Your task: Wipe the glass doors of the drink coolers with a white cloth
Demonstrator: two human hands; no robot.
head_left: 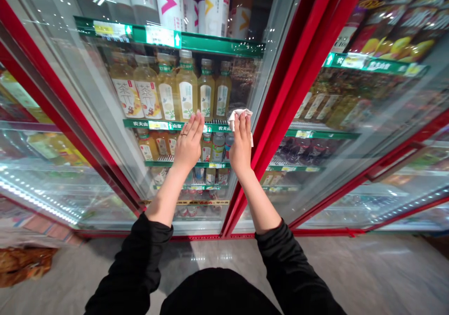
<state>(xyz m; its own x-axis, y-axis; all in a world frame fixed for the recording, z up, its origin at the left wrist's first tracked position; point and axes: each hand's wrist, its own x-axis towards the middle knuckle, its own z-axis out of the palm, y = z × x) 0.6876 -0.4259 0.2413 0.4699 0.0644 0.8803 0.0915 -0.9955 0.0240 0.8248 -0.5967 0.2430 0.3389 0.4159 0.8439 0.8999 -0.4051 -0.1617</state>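
My right hand (241, 144) presses a crumpled white cloth (239, 116) flat-fingered against the clear glass cooler door (105, 99), just beside its red frame edge (280, 104). My left hand (188, 142) rests open-palmed alongside.

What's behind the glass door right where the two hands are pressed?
Behind the glass door, shelves of tea bottles show. The left hand and the right hand, pressing a white cloth, cover some smaller bottles.
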